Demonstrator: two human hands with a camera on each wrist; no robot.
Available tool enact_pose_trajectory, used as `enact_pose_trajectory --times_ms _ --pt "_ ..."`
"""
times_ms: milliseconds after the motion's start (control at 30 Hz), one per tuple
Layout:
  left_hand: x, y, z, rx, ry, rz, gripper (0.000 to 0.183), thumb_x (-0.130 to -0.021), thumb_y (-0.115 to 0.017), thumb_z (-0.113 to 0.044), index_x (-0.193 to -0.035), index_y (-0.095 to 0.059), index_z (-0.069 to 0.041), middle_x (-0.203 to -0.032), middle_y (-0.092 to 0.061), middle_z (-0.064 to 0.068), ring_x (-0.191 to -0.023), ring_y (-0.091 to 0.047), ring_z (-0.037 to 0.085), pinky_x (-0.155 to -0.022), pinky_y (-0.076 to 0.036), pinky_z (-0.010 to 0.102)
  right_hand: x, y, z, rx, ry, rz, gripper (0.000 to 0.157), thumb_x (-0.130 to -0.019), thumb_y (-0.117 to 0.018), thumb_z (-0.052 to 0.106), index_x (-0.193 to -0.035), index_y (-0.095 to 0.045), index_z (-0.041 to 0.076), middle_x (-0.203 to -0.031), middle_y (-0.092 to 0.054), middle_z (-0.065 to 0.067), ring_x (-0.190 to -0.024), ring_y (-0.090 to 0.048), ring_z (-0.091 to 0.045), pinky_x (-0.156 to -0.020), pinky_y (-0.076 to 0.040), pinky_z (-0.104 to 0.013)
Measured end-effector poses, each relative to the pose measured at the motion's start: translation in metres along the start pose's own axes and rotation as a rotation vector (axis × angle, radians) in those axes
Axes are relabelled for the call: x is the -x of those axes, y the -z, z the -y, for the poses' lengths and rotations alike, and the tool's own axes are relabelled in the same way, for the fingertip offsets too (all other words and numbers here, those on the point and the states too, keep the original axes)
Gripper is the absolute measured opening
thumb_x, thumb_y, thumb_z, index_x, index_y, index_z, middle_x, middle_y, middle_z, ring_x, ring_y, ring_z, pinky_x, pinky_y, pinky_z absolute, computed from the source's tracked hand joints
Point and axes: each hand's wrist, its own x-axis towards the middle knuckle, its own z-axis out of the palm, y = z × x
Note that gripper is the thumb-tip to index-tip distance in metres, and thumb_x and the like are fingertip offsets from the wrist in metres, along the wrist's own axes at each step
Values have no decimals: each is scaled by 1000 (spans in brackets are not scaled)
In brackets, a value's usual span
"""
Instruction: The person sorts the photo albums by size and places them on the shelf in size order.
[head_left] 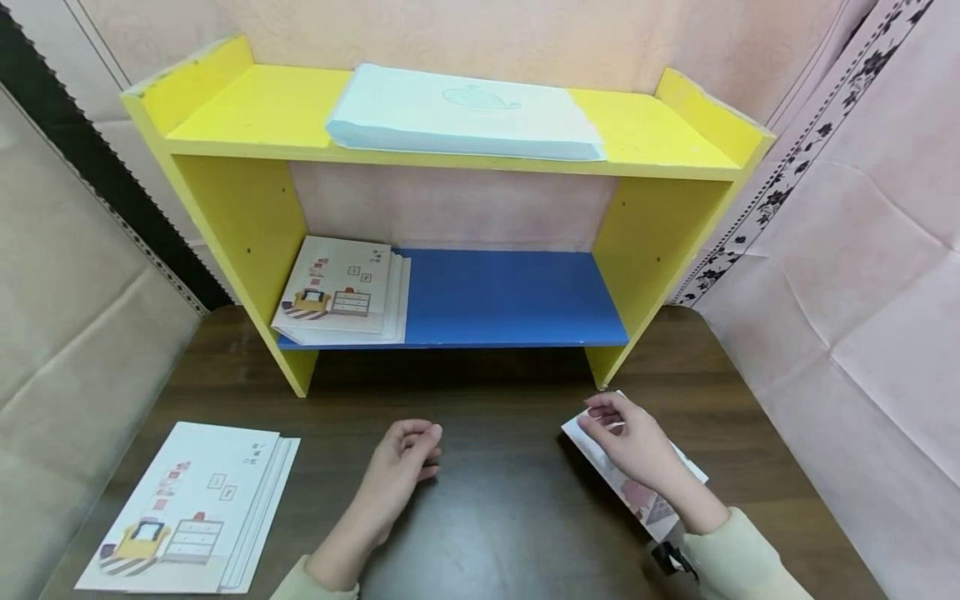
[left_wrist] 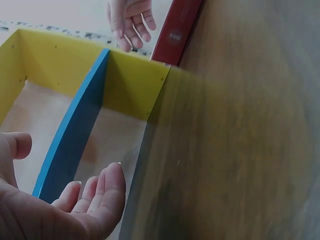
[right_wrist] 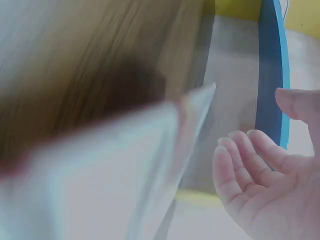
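My left hand [head_left: 405, 457] hovers above the middle of the table with loosely bent fingers and nothing in them; the left wrist view shows its thumb apart from the fingertips. At the right, my right hand [head_left: 626, 437] hangs over a white book or box [head_left: 647, 500] with a printed picture on it, partly hidden by the hand and forearm. Its side [left_wrist: 177, 32] looks red in the left wrist view. In the right wrist view the fingers [right_wrist: 240, 165] are relaxed, the palm holds nothing, and the white item [right_wrist: 115, 175] is blurred beside them.
A yellow shelf [head_left: 457, 168] with a blue board [head_left: 510, 296] stands at the back. White booklets [head_left: 341, 287] lie on that board's left end, and a pale blue package [head_left: 465, 117] rests on top. Another booklet stack [head_left: 187, 508] lies front left. A black clip-like object [head_left: 667, 557] sits near the right sleeve.
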Motion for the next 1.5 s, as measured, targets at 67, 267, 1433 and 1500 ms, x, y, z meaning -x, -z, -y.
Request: enact_pose_trajectory --times_ms 67,267,1433,1500 --pt "0 -6 2 -3 4 26 56 -92 -64 -44 -126 -47 -2 -118 -55 19 -107 -57 35 -87 -53 42 3 9 -6 26 -26 9 40 -92 -68 34 -118 -60 5 -102 -64 -4 -95 -62 -19 -81 -53 -35" --pt "1 -17 4 -21 19 91 64 -91 -64 -46 -131 -43 -1 -120 -55 15 -109 -56 32 -86 -53 41 11 39 -31 115 -173 119 67 -88 -68 48 -130 -50 -2 -120 -60 -20 -110 -57 -36 -91 -48 -50" --pt "16 -129 33 -160 22 293 77 -84 -76 -35 -141 -39 3 -128 -55 15 -103 -61 26 -79 -54 39 28 37 -54 40 -427 217 83 -79 -76 51 -133 -46 -5 -111 -61 -12 -100 -57 -24 -78 -51 -38" --pt "15 -128 33 -154 19 299 77 -85 -76 -32 -141 -37 3 -130 -53 18 -103 -61 26 -78 -54 39 26 33 -49 13 -451 227 84 -78 -77 50 -132 -47 -6 -109 -61 -12 -96 -57 -23 -75 -52 -37"
